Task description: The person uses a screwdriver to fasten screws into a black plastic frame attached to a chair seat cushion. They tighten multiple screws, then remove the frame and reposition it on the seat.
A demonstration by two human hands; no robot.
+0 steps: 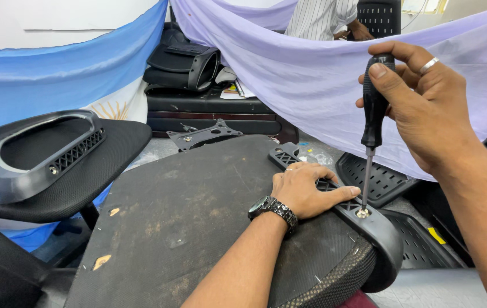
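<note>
Two bare hands work over an upturned office chair seat (198, 222), whose dark fabric-backed underside faces up and fills the middle of the view. Right hand (420, 108), a ring on one finger, is closed around the black handle of a screwdriver (372, 122), thumb laid along the top; the tool stands nearly upright, its tip set in a screw (362, 214). That screw sits in a black plastic armrest bracket (363, 222) running along the seat's right edge. Left hand (306, 191), with a metal wristwatch (273, 210) at the wrist, lies flat with fingers spread on the bracket, just beside the screw. Another chair seat (55, 165) with a black plastic frame lies to the left. Blue and lilac cloths (312, 74) hang behind, and a person in a striped shirt (318, 17) stands beyond them.
</note>
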